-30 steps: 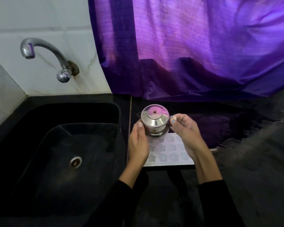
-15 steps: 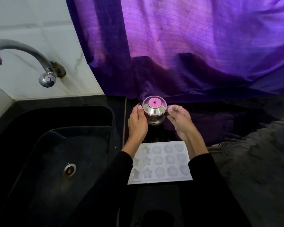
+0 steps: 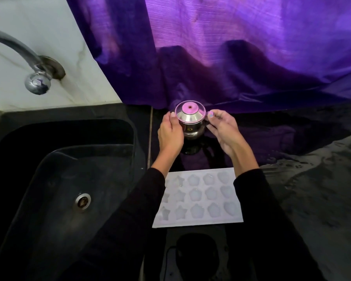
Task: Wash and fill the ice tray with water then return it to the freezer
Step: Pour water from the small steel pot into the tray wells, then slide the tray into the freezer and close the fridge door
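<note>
Head view: ice tray [image 3: 198,199] flat on counter [image 3: 312,179], long axis left-right.

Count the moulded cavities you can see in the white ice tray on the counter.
14, in three rows on the ice tray: four in the far row, five in the middle, five in the near row. The left sleeve may hide a fifteenth.

Taking the ice tray [image 3: 198,197] as landmark: both forearms cross its left and right edges, barring sideways entry. Behind it stands the steel pot [image 3: 191,123], clasped on both sides, with the purple curtain [image 3: 231,57] close beyond. Right of the tray, bare desk [image 3: 312,189] lies open; left, the sink [image 3: 59,189].
</note>
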Demonstrator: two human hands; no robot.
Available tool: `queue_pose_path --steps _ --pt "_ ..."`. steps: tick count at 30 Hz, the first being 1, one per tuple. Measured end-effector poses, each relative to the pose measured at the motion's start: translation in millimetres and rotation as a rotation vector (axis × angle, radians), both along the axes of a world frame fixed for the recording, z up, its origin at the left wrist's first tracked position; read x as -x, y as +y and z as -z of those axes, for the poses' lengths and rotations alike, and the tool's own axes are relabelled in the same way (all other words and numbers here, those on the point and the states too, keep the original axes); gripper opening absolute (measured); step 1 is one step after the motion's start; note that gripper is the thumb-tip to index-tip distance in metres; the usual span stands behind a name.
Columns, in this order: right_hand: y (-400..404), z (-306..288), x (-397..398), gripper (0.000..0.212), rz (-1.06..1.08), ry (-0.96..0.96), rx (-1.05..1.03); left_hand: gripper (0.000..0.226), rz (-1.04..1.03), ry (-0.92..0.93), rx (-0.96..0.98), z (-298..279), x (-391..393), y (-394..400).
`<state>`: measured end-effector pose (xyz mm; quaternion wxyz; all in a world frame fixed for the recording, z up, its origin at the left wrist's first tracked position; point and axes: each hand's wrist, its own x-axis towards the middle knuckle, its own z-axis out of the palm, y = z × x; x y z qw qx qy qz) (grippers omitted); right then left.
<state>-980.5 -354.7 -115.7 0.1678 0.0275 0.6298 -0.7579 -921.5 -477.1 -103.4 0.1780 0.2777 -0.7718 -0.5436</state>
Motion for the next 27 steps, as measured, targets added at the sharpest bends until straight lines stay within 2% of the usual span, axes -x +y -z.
queue_pose_path --steps 5,9,13,16,19,24,27 --pt "4 0 -1 0.004 0.034 0.030 -0.095 0.042 0.007 -0.034 -0.021 -4 -7 -10" --pt "27 -1 -12 0.009 0.099 0.100 -0.287 0.049 -0.003 -0.024 -0.030 -5 -30 -29" --pt "64 4 -43 0.008 0.157 0.133 -0.437 0.037 0.086 -0.096 0.046 -8 -86 -43" --pt "87 10 -76 0.020 0.203 0.159 -0.625 0.040 0.044 -0.218 0.155 -2 -130 -43" --pt "99 17 -101 0.033 0.237 0.169 -0.832 0.036 -0.033 -0.276 0.172 7 -156 -32" --pt "106 17 -122 0.036 0.092 0.007 -1.003 0.030 -0.068 -0.300 0.141 21 -176 -12" --pt "109 18 -123 0.038 -0.029 0.021 -0.977 0.031 -0.074 -0.328 0.098 25 -178 -8"
